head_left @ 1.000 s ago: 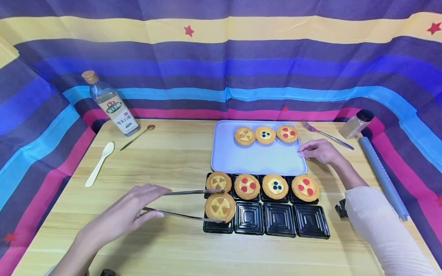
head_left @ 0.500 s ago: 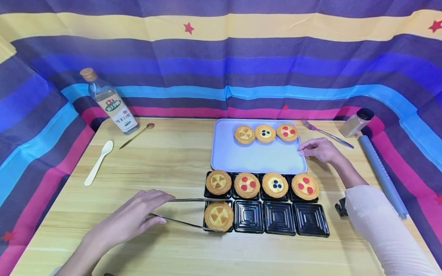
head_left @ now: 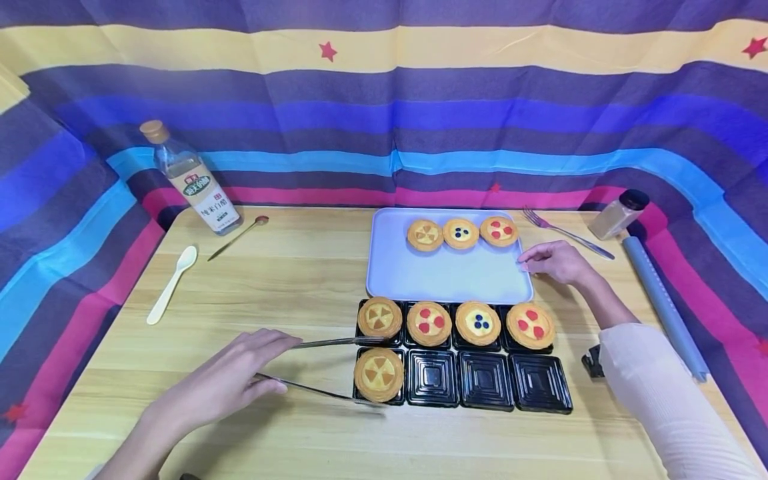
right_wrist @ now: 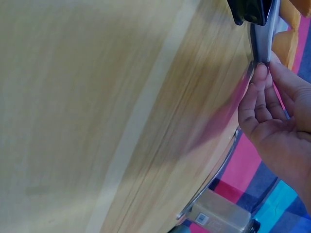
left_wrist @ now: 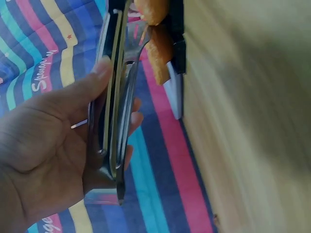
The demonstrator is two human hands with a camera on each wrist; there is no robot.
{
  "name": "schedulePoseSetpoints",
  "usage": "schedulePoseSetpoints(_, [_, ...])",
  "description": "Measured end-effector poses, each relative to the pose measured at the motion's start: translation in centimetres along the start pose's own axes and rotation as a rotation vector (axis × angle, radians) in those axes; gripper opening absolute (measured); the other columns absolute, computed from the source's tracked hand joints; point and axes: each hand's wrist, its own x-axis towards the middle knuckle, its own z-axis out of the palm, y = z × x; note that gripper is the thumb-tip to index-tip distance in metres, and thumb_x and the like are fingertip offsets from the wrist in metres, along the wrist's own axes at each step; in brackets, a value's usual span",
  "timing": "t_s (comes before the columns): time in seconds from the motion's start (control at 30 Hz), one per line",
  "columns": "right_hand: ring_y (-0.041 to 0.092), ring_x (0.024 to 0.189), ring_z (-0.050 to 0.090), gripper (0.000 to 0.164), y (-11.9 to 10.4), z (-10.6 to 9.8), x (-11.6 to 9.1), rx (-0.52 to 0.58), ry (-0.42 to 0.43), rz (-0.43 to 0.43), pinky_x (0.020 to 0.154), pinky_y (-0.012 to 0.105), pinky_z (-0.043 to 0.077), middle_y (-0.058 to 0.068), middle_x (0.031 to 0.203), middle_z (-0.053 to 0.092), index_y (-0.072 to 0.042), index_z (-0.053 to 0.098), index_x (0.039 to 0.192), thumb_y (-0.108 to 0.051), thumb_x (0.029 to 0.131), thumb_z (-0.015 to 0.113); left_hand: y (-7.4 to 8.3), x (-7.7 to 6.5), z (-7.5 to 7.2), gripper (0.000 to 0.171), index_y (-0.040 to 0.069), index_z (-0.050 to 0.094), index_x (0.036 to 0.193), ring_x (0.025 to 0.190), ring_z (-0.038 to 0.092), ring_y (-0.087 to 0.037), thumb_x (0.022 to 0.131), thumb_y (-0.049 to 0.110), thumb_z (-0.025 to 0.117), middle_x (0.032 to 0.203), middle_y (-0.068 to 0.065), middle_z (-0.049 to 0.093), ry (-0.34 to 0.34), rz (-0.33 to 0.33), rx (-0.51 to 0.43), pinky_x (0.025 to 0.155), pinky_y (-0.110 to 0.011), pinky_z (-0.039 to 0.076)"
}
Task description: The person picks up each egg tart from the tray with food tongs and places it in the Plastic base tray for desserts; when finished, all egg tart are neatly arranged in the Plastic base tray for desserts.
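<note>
My left hand (head_left: 225,377) grips metal tongs (left_wrist: 101,131), thumb on one arm and fingers on the other. The tong arms stand apart on either side of a tart (head_left: 379,375) with brown wedge-shaped toppings, which sits in the front-left square black holder. Behind it, a back row of black holders bears several tarts, among them a red-dotted tart (head_left: 429,325) and a blueberry tart (head_left: 478,325). My right hand (head_left: 558,262) pinches the right edge of a pale lilac tray (head_left: 444,280) between thumb and fingers. Three tarts line the tray's far side, including a red-dotted one (head_left: 499,231).
Three bare black holders, one of them the middle holder (head_left: 486,380), continue the front row rightward. At left are a vinegar bottle (head_left: 201,190), a white spoon (head_left: 172,287) and a thin metal spoon (head_left: 237,240). A fork (head_left: 570,235), a shaker jar (head_left: 620,215) and a blue-grey roll (head_left: 666,307) lie right.
The tongs came down toward me with the brown-topped tart, set it in the front-left holder, and their arms then spread away from it. The right hand stayed at the tray's edge.
</note>
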Motion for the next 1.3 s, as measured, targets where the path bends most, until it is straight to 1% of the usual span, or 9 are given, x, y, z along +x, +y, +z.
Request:
schedulePoseSetpoints(0.13, [0.004,0.071,0.057,0.029,0.0,0.0,0.0,-0.013,-0.001,-0.002,0.063,0.021,0.048,-0.002,0.079,0.07,0.002,0.068,0.107,-0.02,0.088,0.068,0.2,0.1,-0.9,0.058,0.013,0.057,0.128,0.111,0.059,-0.019,0.076,0.026,0.078,0.122,0.001,0.061,-0.061,-0.021,-0.061,0.09,-0.041,0.052])
schedulePoseSetpoints(0.23, [0.004,0.072,0.057,0.03,0.0,0.0,0.0,-0.012,-0.002,-0.001,0.064,0.021,0.049,-0.001,0.08,0.071,0.002,0.068,0.107,-0.021,0.087,0.068,0.4,0.4,-1.6,0.057,0.012,0.056,0.13,0.113,0.058,-0.021,0.079,0.027,0.076,0.125,-0.001,0.06,-0.082,-0.033,-0.1,0.092,-0.044,0.051])
schedulePoseSetpoints(0.37, [0.006,0.073,0.058,0.031,0.0,0.0,-0.1,-0.005,-0.001,0.004,0.064,0.022,0.049,0.0,0.082,0.071,0.001,0.068,0.107,-0.022,0.087,0.069,0.4,1.5,-2.1,0.056,0.013,0.054,0.132,0.116,0.057,-0.024,0.082,0.029,0.073,0.127,-0.003,0.059,-0.067,-0.047,-0.124,0.093,-0.047,0.049])
schedulePoseSetpoints(0.57, [0.004,0.074,0.057,0.032,0.1,0.1,-0.1,0.0,0.008,-0.001,0.064,0.019,0.047,0.0,0.082,0.072,0.001,0.068,0.108,-0.023,0.087,0.069,0.0,4.0,-1.7,0.06,0.01,0.05,0.136,0.121,0.054,-0.029,0.084,0.03,0.071,0.132,-0.009,0.056,-0.02,-0.052,-0.125,0.099,-0.049,0.046])
schedulePoseSetpoints(0.77, [0.004,0.073,0.056,0.031,0.1,0.1,-0.2,-0.008,0.013,-0.004,0.063,0.018,0.046,0.0,0.081,0.071,0.0,0.069,0.108,-0.023,0.087,0.069,-0.9,7.3,-1.2,0.064,0.002,0.047,0.137,0.121,0.053,-0.035,0.084,0.027,0.072,0.132,-0.018,0.055,0.032,-0.042,-0.137,0.1,-0.052,0.045])
schedulePoseSetpoints(0.83, [0.003,0.073,0.056,0.031,0.1,0.1,-0.2,-0.005,0.014,-0.008,0.063,0.018,0.046,0.001,0.081,0.072,0.001,0.069,0.108,-0.022,0.087,0.069,-1.2,8.5,-1.1,0.064,-0.001,0.046,0.136,0.12,0.053,-0.037,0.084,0.025,0.072,0.131,-0.021,0.055,0.043,-0.05,-0.146,0.1,-0.052,0.045])
schedulePoseSetpoints(0.97, [0.003,0.073,0.057,0.03,0.1,0.1,-0.2,-0.005,0.014,-0.014,0.064,0.019,0.047,0.002,0.083,0.072,0.001,0.069,0.107,-0.022,0.087,0.069,-1.9,10.9,-0.9,0.066,-0.005,0.044,0.136,0.121,0.051,-0.039,0.084,0.024,0.072,0.131,-0.024,0.054,0.057,-0.09,-0.156,0.103,-0.055,0.042])
schedulePoseSetpoints(1.17, [0.004,0.073,0.057,0.031,0.0,0.1,-0.3,0.001,0.016,-0.003,0.063,0.019,0.047,0.002,0.083,0.072,0.001,0.069,0.108,-0.023,0.087,0.069,-2.7,14.7,0.0,0.065,-0.006,0.045,0.135,0.123,0.049,-0.04,0.084,0.026,0.071,0.13,-0.024,0.054,0.095,-0.125,-0.097,0.103,-0.057,0.039])
schedulePoseSetpoints(1.3, [0.002,0.073,0.056,0.031,0.0,0.1,-0.3,0.015,0.012,0.001,0.064,0.019,0.047,0.002,0.083,0.072,0.001,0.068,0.108,-0.022,0.088,0.068,-3.1,16.9,0.9,0.063,-0.006,0.047,0.132,0.119,0.052,-0.039,0.085,0.028,0.071,0.126,-0.023,0.057,0.086,-0.148,-0.038,0.103,-0.055,0.041])
